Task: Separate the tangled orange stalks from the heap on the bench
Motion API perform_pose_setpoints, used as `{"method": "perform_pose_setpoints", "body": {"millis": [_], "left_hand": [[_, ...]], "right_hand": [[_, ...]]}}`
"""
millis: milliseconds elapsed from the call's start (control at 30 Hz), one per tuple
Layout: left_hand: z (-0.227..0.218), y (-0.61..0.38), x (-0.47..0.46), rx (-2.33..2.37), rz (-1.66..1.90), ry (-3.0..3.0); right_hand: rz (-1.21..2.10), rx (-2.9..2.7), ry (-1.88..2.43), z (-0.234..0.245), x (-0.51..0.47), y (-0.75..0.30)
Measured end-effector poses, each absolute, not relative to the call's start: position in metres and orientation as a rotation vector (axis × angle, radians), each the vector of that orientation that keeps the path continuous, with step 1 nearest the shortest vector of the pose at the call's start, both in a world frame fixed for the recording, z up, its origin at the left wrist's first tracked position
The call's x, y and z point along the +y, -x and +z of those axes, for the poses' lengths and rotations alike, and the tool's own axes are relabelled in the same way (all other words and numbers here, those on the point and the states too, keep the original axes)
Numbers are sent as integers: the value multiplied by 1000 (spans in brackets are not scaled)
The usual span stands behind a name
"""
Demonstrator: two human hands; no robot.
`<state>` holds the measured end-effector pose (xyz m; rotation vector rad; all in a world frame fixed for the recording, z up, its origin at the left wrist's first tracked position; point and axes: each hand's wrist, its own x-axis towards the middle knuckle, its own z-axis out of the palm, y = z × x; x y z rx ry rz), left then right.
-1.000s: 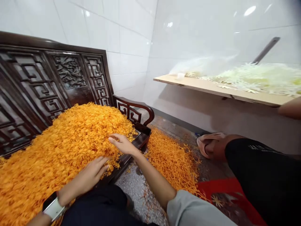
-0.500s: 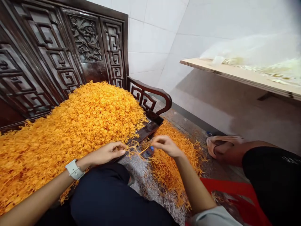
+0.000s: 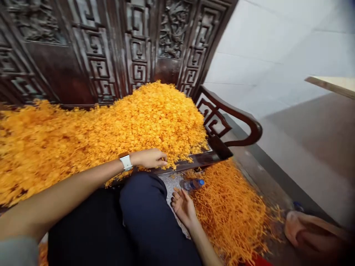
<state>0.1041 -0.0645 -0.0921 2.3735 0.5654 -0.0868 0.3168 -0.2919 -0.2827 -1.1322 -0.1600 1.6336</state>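
My left hand (image 3: 151, 158), with a pale-banded watch (image 3: 126, 162) on its wrist, is at the front edge of a heap of yellow-orange branching pieces (image 3: 163, 118). Its fingers are curled down, and whatever they hold is hidden. Lower and to the right, my right hand (image 3: 183, 207) is turned palm up over the floor. Those fingers are loosely bent and apart, with nothing visible in them. Just beyond it lies a clear plastic bottle (image 3: 193, 184) with a blue cap. A pile of thin orange strands (image 3: 233, 210) spreads on the floor beside that hand.
The heap rests on a dark carved wooden bench (image 3: 199, 161) with a curved armrest (image 3: 244, 122). My knee (image 3: 146, 192) is close to the bench's front edge. Another person's foot (image 3: 307, 229) is at the lower right. A wooden shelf (image 3: 330, 85) juts out at the right.
The view has swung left. My hands have parted from the orange strand stretched between them. The left is now at the heap's edge; the right has dropped lower, its pinch opened.
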Motion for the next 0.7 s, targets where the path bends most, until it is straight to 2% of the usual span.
{"method": "perform_pose_setpoints", "body": {"millis": [67, 167, 267, 333, 433, 533, 633, 700], "left_hand": [[-89, -95, -60, 634, -20, -2576], [-86, -73, -48, 789, 151, -2831], [-83, -41, -30, 1050, 369, -2866], [-81, -14, -18, 1303, 511, -2799], [-80, 31, -4, 1757, 617, -2650], [-88, 79, 5, 2188, 535, -2440], [-102, 123, 19, 2437, 458, -2092], [-110, 147, 35, 2482, 439, -1870]], "right_hand": [[1659, -349, 1217, -270, -274, -306], [1466, -694, 1311, -240, -230, -304], [1201, -1116, 1317, -198, -181, -293], [1194, -1412, 1240, -170, -153, -270], [1409, -1864, 1007, -143, -121, -214], [1831, -2188, 691, -148, -98, -148], [2429, -2140, 517, -174, -82, -97], [2512, -2043, 541, -187, -73, -79]]}}
